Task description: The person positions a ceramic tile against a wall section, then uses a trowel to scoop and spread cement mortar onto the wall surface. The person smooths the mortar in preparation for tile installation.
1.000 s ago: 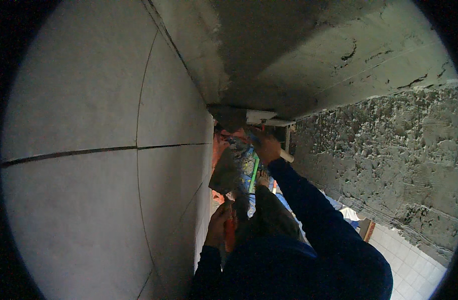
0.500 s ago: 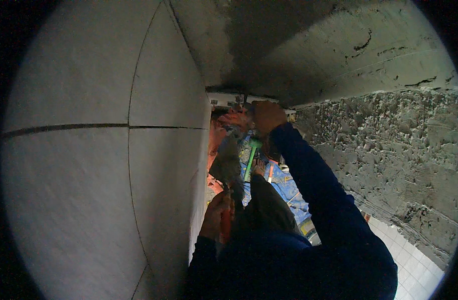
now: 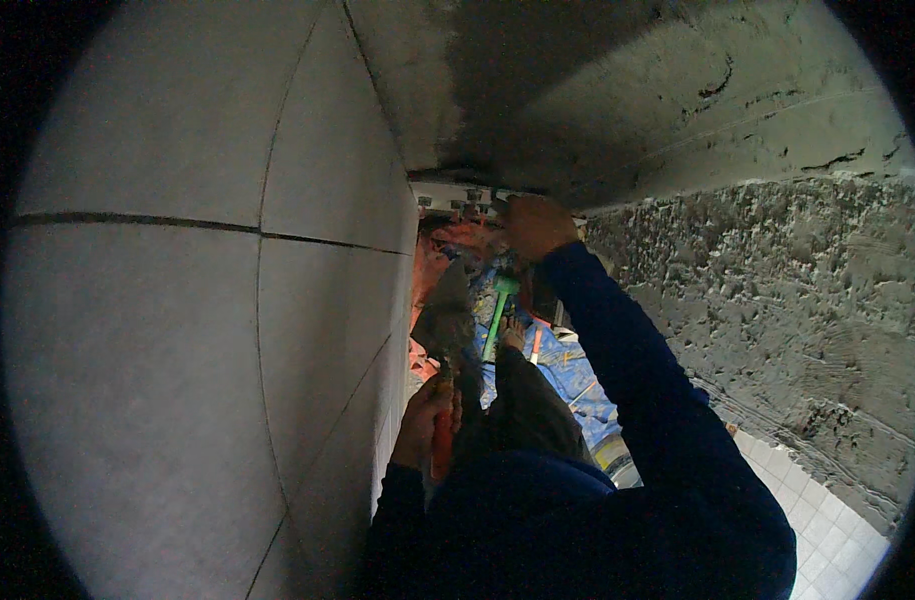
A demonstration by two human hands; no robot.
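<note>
My left hand [image 3: 418,425] is wrapped round the orange handle of a trowel [image 3: 444,310], whose dark, mortar-smeared blade points up beside the tiled wall [image 3: 157,130]. My right hand [image 3: 537,228] reaches to a narrow, pale strip with small dark openings or marks [image 3: 432,200], along the foot of the dark plastered surface [image 3: 657,110]. Its fingers are curled at the strip; what they hold, if anything, is hidden.
Below lie a green mallet [image 3: 497,315], crumpled orange sheeting [image 3: 427,270] and blue sheeting [image 3: 582,390]. My bare foot [image 3: 512,333] is beside the mallet. At right are a rough mortar-coated surface [image 3: 767,300] and small white tiles [image 3: 817,520] at the lower right.
My right hand has moved up to the pale strip, uncovering the green mallet's head. The white piece seen there earlier now looks lower or hidden. My left hand keeps hold of the trowel.
</note>
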